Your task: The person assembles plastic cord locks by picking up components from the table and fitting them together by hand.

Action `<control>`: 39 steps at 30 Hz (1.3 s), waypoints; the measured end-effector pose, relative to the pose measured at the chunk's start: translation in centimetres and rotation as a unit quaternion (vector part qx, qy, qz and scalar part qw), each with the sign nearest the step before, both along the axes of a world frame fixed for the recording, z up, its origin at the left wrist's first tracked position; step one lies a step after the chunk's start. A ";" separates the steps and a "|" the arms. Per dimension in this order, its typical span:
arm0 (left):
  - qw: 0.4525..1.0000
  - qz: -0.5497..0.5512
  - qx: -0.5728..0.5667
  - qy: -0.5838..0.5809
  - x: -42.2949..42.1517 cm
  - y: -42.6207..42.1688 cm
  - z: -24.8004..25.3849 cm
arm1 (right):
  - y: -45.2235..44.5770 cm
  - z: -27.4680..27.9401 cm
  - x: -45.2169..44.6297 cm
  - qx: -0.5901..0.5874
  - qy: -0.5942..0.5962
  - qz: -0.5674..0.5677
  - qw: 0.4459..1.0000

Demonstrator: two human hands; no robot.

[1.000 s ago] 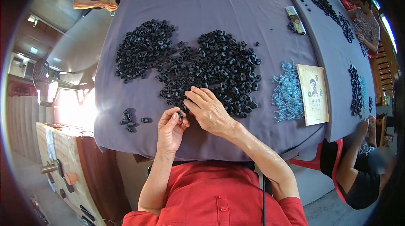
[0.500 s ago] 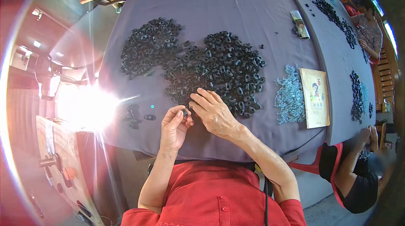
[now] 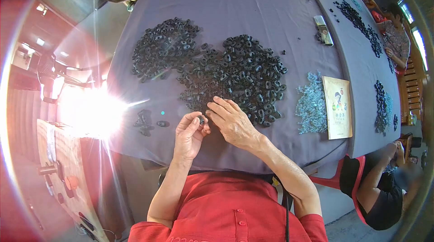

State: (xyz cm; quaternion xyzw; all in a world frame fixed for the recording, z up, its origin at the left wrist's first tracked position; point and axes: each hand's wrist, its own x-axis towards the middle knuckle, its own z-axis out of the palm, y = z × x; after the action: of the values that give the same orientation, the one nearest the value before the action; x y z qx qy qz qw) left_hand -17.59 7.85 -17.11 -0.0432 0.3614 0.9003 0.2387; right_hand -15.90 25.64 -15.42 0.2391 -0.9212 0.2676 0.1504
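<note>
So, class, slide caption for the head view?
Left hand pinches a small black rounded piece, right hand at heaped black plastic parts on purplish cloth.

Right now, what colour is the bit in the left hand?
The bit is black; the head view shows it best.

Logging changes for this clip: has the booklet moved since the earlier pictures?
No: the booklet keeps its place beside the blue coils; only the view shifted.

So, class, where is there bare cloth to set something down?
Widest: the purple cloth beyond the left pile and right pile, left of the packet. Smaller: between the left pile and the small cluster. Crowded: ahead of the right hand, at the right pile, and where blue coils lie beside the booklet.
</note>
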 end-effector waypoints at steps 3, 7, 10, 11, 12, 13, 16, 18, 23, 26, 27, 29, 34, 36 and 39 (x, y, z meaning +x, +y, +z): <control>1.000 0.001 -0.003 0.003 0.0 0.0 0.0 | 0.0 0.0 0.3 0.002 -0.002 0.009 1.000; 1.000 -0.001 0.001 0.007 0.0 -0.1 -0.1 | 0.0 0.3 0.7 -0.010 -0.010 0.011 1.000; 1.000 -0.003 0.008 0.000 0.0 -0.1 -0.1 | 0.1 0.4 0.6 -0.005 -0.012 0.011 1.000; 1.000 -0.002 0.006 -0.001 0.0 0.0 -0.1 | 0.1 0.4 0.6 -0.005 -0.003 0.008 1.000; 1.000 -0.001 0.005 -0.002 0.0 -0.1 -0.1 | 0.1 0.4 0.6 -0.006 0.007 0.005 1.000; 1.000 0.001 0.003 -0.002 0.0 -0.1 -0.1 | 0.1 0.4 0.7 -0.006 0.016 0.002 1.000; 1.000 0.001 0.000 -0.003 0.1 -0.1 0.1 | 0.5 1.2 1.0 -0.013 0.004 -0.018 1.000; 1.000 0.005 0.003 -0.007 0.1 0.0 0.1 | 1.0 1.0 1.4 -0.008 -0.014 -0.008 1.000; 1.000 0.014 -0.010 -0.011 0.0 -0.2 0.2 | 1.3 1.0 2.8 0.016 -0.029 -0.002 0.999; 1.000 0.025 -0.019 0.000 -0.5 -0.6 0.9 | 1.2 1.1 3.6 0.022 -0.042 0.007 0.999; 0.999 0.030 -0.030 0.010 -0.7 -0.8 1.1 | 1.0 1.3 3.8 0.019 -0.055 0.010 0.998; 0.998 0.037 -0.041 0.020 -1.2 -1.3 1.0 | 0.8 1.5 4.0 0.021 -0.069 0.017 0.997; 0.998 0.044 -0.031 0.025 -1.2 -1.6 0.5 | 0.8 2.0 3.6 0.024 -0.068 0.032 0.997; 0.998 0.048 -0.022 0.022 -0.9 -1.6 0.3 | 0.6 2.2 2.6 0.026 -0.051 0.010 0.998; 0.998 0.054 0.001 0.013 -0.9 -1.9 0.3 | 0.0 1.7 0.7 0.021 -0.032 -0.009 0.999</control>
State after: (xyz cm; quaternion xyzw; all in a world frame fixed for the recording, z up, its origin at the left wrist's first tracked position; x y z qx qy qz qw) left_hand -18.45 5.96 -16.77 -0.0509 0.3605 0.9128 0.1850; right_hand -15.20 25.61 -13.71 0.2253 -0.9330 0.2546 0.1178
